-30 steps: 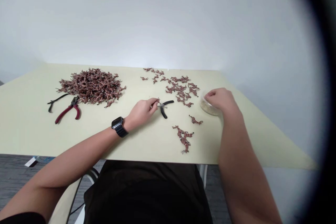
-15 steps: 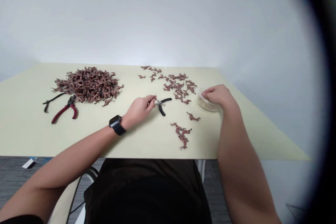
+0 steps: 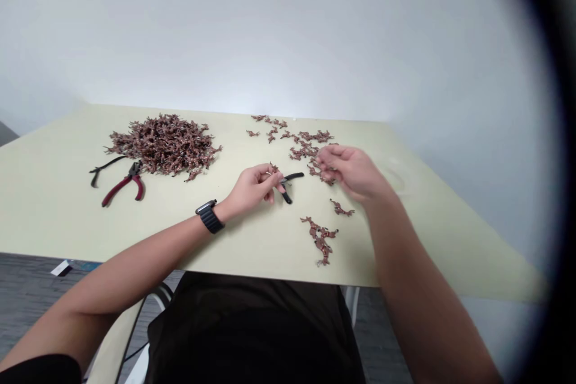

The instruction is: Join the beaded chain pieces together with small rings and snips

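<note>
My left hand (image 3: 257, 187) is closed around a small brown reindeer-like figure (image 3: 273, 166), of which only the antler-like tip shows above the fingers. Right by those fingertips lie black-handled pliers (image 3: 294, 176), their jaws partly hidden by the hand. My right hand (image 3: 351, 171) hovers over the scattered figures (image 3: 308, 150), thumb and fingers pinched together; anything between them is too small to make out. Nearer me on the table are a single figure (image 3: 342, 209) and a small cluster of figures (image 3: 320, 241).
A large heap of the same brown figures (image 3: 168, 144) covers the table's left part. Red-handled pliers (image 3: 121, 187) and a black-handled tool (image 3: 101, 169) lie before it. Right of my right hand, a clear round tub (image 3: 402, 177) shows only faintly.
My right hand has come out of the clear tub and moved left toward the left hand. The left hand stays near the pliers, its fingers shifted. The whole view has turned slightly.
</note>
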{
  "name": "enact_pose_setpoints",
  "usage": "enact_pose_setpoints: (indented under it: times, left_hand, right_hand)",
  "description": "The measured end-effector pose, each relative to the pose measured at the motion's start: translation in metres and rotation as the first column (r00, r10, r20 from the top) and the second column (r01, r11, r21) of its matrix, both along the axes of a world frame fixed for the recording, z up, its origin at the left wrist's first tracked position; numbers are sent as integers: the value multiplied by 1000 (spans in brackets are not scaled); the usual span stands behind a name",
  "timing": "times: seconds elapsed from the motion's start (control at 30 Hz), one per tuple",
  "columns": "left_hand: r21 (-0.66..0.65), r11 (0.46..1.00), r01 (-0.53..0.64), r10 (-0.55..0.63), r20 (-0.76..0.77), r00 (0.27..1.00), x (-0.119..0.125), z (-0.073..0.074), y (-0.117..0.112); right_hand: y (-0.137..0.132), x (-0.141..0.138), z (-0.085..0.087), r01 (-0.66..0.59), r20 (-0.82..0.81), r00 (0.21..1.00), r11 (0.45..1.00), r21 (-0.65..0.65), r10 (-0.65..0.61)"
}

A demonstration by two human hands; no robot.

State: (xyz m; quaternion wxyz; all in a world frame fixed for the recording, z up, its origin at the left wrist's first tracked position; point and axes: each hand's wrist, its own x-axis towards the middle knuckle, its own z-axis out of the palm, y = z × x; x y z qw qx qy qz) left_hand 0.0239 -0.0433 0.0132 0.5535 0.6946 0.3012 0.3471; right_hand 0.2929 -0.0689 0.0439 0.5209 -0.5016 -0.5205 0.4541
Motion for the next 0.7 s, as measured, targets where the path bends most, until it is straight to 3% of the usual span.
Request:
enact_pose_setpoints:
  times: [0.17, 0.33, 0.47, 0.7]
  left_hand:
    - [73, 997, -27, 26, 13, 1000, 0, 3, -5]
    - [3, 1000, 3, -3, 48, 999, 0, 3, -6]
    - [3, 999, -37, 37, 68, 997, 0, 1, -3]
    - [104, 992, -73, 74, -8, 997, 0, -3, 0]
  right_hand:
    - [-8, -54, -7, -232, -113, 969, 969, -85, 222]
    - [-9, -64, -11, -166, 18, 986, 986, -18, 166]
    - [-11, -65, -11, -146, 116, 983, 989, 2, 145]
    - [-8, -66, -19, -194, 33, 980, 975, -109, 198]
